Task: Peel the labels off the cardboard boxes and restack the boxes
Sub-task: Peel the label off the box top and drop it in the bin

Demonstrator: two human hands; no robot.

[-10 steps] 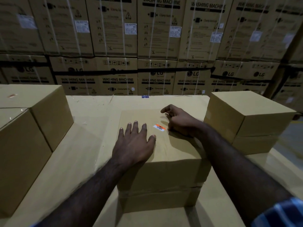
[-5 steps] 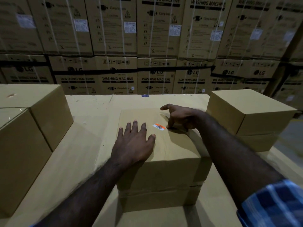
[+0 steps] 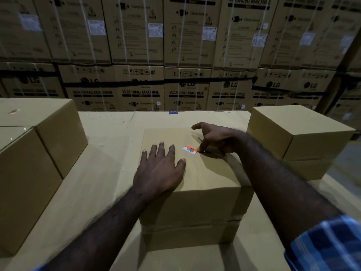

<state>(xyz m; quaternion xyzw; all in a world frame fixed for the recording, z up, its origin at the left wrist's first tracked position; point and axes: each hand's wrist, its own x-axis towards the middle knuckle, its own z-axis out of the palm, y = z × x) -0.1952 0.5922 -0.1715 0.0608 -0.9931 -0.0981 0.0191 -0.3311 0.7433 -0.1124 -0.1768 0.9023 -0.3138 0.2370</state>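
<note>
Label (image 3: 189,149), orange and white, sits on top of the middle box (image 3: 195,169), toward its far right part; its right edge is where the right hand (image 3: 216,138) works, one curled fingertip pressed at that corner, apparently to lift it for peeling; whether the corner is pinched yet cannot be told. The left hand (image 3: 160,169) lies flat with fingers spread on the lid just left of the label, likely holding the box steady against the pull. The middle box rests on another of like size, and both stand on a broad cardboard surface (image 3: 101,173); open room lies on either side, before the left stack (image 3: 39,153) and the right stack (image 3: 297,137), both well apart; washing machine cartons (image 3: 185,55) wall off the back.
</note>
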